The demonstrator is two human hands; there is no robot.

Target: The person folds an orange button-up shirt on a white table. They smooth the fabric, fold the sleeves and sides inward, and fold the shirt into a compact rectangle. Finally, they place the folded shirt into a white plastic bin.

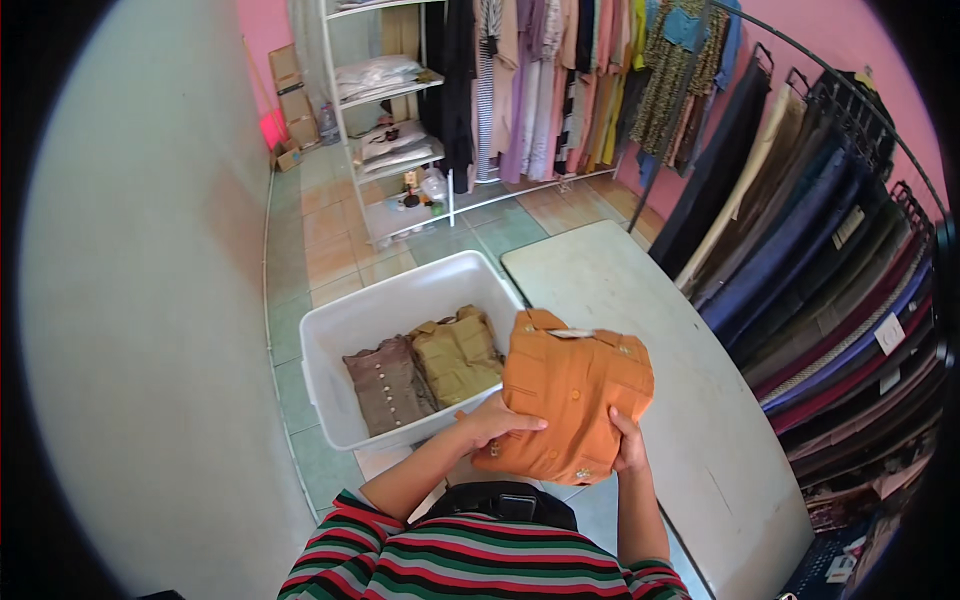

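Both of my hands grip a folded orange buttoned shirt (574, 397) in front of my body. My left hand (499, 421) holds its left side, with the thumb lying across the cloth. On the opposite edge, the thumb of my right hand (628, 441) presses on top while the fingers are hidden beneath. A white plastic bin (322, 360) stands to the left, its right end partly behind the shirt. Inside it, a folded brown-grey garment (386, 386) with pale buttons lies beside a folded olive garment (457, 356).
A white table (615, 270) stretches along the right, beneath and beyond the shirt. Trousers (810, 247) hang from a curved rail beside it. Farther back are a white shelf rack (390, 94) with folded packs and a row of hanging clothes (540, 90). A pale wall (150, 262) bounds the left.
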